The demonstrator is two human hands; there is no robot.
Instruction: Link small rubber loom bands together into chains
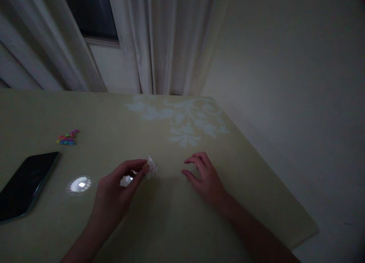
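My left hand (116, 187) is above the table, its thumb and fingertips pinched on a small clear, shiny thing (152, 165) that looks like crumpled transparent plastic. Its exact kind is too blurred to tell. To the right, my right hand (203, 179) hovers with thumb and fingers apart and nothing between them. A gap separates its fingertips from the clear plastic piece.
A small heap of colourful little pieces (67, 138) lies at the left of the pale table (171, 225). Nearer is a dark-screened phone or tablet (27, 185). Light glares beside it. Curtains (176, 42) hang behind; a wall (293, 84) borders the right edge.
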